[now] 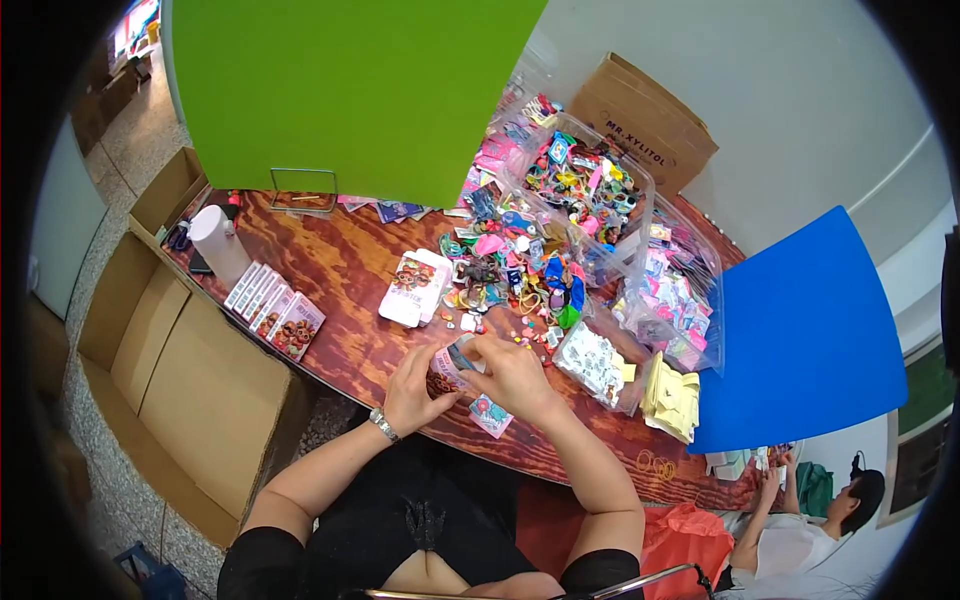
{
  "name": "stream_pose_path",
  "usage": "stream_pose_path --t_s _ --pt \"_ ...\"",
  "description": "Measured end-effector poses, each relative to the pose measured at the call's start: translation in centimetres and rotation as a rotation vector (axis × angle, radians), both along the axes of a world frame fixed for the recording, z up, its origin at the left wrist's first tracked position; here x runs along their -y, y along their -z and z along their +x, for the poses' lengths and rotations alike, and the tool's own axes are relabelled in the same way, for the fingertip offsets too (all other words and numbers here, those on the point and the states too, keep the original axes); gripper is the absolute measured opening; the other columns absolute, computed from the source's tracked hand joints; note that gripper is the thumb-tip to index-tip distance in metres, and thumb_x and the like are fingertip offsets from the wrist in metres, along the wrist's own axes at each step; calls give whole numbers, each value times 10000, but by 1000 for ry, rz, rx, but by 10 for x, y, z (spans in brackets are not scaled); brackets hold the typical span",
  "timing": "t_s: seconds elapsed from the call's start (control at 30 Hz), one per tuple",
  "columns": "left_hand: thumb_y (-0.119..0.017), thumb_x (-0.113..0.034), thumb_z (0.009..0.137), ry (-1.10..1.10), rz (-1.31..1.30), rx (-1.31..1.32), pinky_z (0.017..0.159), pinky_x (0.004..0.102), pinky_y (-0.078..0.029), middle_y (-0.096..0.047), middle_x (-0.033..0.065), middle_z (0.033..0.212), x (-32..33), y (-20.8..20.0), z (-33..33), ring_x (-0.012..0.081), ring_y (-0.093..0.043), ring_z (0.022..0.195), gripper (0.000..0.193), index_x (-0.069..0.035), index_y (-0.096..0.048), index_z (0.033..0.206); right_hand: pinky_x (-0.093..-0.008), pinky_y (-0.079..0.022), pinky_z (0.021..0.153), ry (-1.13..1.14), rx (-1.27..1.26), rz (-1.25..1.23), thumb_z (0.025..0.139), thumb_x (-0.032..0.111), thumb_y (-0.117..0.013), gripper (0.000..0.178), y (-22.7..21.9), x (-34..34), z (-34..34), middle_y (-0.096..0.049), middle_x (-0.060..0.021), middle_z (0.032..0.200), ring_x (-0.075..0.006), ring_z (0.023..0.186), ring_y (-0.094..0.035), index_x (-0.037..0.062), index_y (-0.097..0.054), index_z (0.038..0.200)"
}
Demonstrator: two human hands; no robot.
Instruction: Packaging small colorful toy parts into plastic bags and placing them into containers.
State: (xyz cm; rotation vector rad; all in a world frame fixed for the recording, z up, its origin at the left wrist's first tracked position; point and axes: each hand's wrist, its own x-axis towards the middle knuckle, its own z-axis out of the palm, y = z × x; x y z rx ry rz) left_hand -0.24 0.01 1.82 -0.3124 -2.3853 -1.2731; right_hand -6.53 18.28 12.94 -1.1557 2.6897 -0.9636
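My left hand (408,396) is wrapped round a small pink printed box (446,374) just above the table's near edge. My right hand (512,378) has its fingers bent together at the box's open top. A greyish bit shows between those fingers, too small to name. Below the right hand lies a small pink and teal printed packet (490,415). Beyond my hands is a stack of flat pink printed cartons (415,288). To its right spreads a pile of colourful small trinkets (525,265).
A row of filled pink boxes (275,310) and a white cup (218,245) stand at the left. Clear bins (590,185) hold trinkets. Bags (592,362) and yellow packets (670,398) lie right. A green panel (340,90), blue panel (800,330), large carton (190,380) and another person (800,530) surround the table.
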Motion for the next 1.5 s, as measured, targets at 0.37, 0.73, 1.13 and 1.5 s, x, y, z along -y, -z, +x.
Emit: stream_pose_path --t_s 0.37,0.73,1.13,1.5 --pt "-892 -208 685 95 129 -83 917 436 -522 -552 200 1253 7 -8 6 378 -591 1140 841 -90 -433 1380 -357 -558 753 138 -378 -300 793 90 -807 379 54 1 45 -659 -121 1164 -262 893 -677 90 -706 1158" --pt "-899 -172 662 132 22 -115 866 440 -535 -568 199 1181 13 -6 13 395 -614 1064 758 -93 -467 1281 -360 -566 762 292 -17 -496 886 31 -707 226 46 6 53 -695 -146 1051 -260 962 -686 10 -695 1111" --pt "-881 -157 665 70 54 -130 888 444 -540 -576 210 1254 12 -11 18 405 -611 1111 874 -48 -412 1395 -326 -548 727 270 -15 -374 872 49 -724 183 24 16 56 -682 -129 983 -247 855 -687 22 -717 1053" --pt "-859 -180 667 -31 -194 -74 917 448 -518 -537 250 1279 12 -14 26 420 -581 1118 1067 48 -280 1533 -359 -547 716 181 -254 -280 845 -17 -718 200 29 22 55 -679 -115 981 -280 854 -687 25 -716 1040"
